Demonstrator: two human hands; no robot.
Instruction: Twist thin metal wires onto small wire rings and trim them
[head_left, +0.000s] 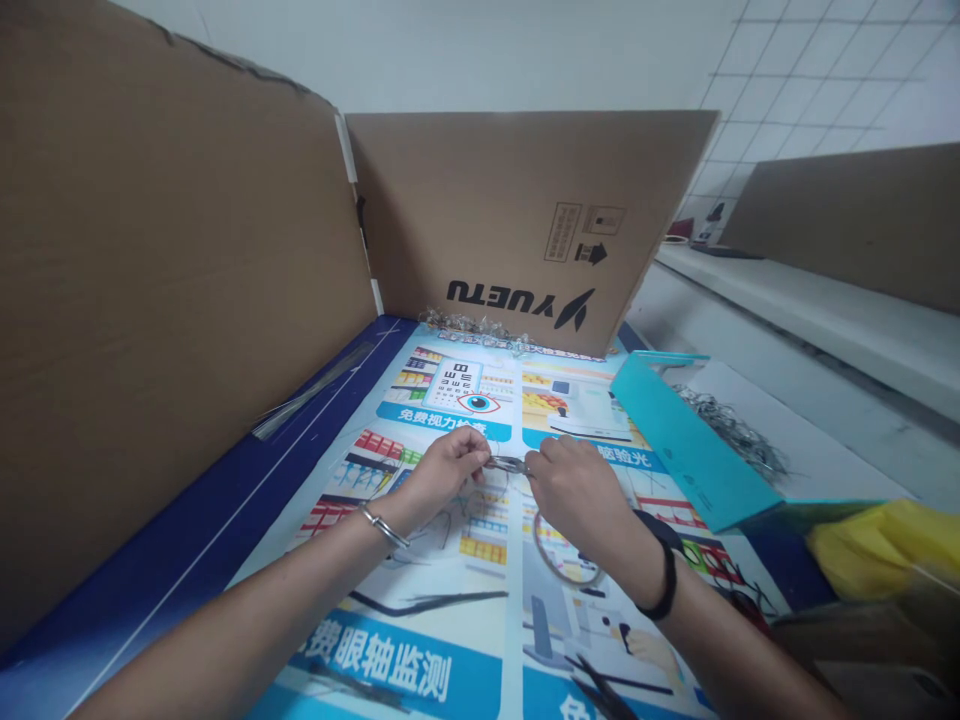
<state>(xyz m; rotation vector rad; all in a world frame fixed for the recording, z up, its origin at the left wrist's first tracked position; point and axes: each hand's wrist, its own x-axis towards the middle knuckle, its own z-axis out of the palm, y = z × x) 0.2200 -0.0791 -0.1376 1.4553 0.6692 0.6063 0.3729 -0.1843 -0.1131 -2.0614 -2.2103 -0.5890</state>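
Observation:
Both hands meet over the middle of the printed sheet. My right hand (574, 490) is closed around what look like small metal pliers (511, 464), with the jaws pointing left and the handles hidden in the palm. My left hand (454, 465) is closed in a pinch at the tip of the jaws. What it pinches is too small to make out; fine, wire-like strands show just below it. Under my right wrist lies a thin round ring or coil (541, 545). Dark thin strands (427, 602) rest on the sheet below my left hand.
Brown cardboard panels (487, 180) stand at the left and back. Clear tangled pieces (480, 325) lie along the back panel. At the right, a turquoise box (694, 450) holds a heap of grey wire-like pieces (731, 430), near a yellow bag (885, 545). Dark blades (600, 690) show at the front.

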